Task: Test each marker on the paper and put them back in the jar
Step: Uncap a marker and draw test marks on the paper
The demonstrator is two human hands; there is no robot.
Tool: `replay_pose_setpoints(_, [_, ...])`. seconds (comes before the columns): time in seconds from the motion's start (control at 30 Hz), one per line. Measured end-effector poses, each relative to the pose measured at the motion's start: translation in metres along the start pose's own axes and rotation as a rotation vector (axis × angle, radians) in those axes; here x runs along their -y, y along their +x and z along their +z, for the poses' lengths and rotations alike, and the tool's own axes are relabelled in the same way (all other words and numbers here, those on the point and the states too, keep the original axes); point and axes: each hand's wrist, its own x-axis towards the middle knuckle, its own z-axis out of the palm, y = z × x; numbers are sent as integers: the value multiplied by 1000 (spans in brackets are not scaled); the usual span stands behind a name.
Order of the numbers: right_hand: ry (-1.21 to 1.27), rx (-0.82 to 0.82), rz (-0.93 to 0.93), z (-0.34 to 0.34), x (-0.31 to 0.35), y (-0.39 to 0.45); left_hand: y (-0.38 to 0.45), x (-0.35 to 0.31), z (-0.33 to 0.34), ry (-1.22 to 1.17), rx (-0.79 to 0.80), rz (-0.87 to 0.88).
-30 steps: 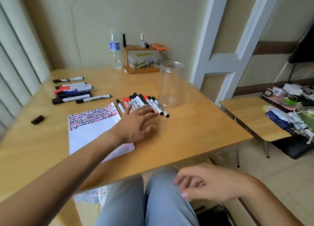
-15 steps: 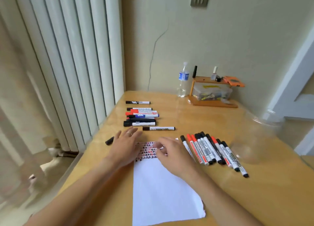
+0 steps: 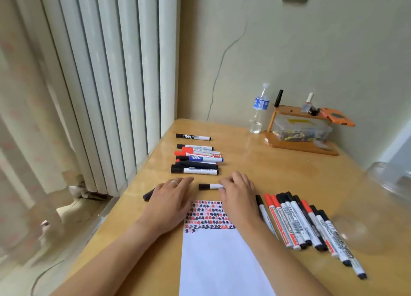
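Observation:
A white paper (image 3: 222,258) with rows of red and black test marks lies on the wooden table (image 3: 278,173). Just beyond its far edge lies a black-capped white marker (image 3: 208,186). My right hand (image 3: 239,194) has its fingertips curled on that marker's white end. My left hand (image 3: 172,199) lies flat and relaxed at the paper's left corner, holding nothing. A row of several thin markers (image 3: 300,223) lies to the right of the paper. Several thicker markers (image 3: 196,160) are grouped further back. The clear jar (image 3: 382,206) stands at the right edge.
A loose black cap (image 3: 148,194) lies left of my left hand near the table edge. A water bottle (image 3: 259,109) and a small wooden shelf (image 3: 302,129) with a plastic box stand at the back wall. Vertical blinds hang at the left.
My right hand has moved forward off the paper onto the single marker beyond it. My left hand has slid slightly forward. Earlier the view swung left from the jar.

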Motion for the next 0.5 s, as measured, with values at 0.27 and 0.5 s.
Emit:
replay_pose_setpoints(0.27, [93, -93, -311, -24, 23, -8, -8, -2, -7, -195, -57, 130])
replay_pose_setpoints(0.5, [125, -20, -357, -20, 25, -16, -9, 5, -3, -369, 5, 133])
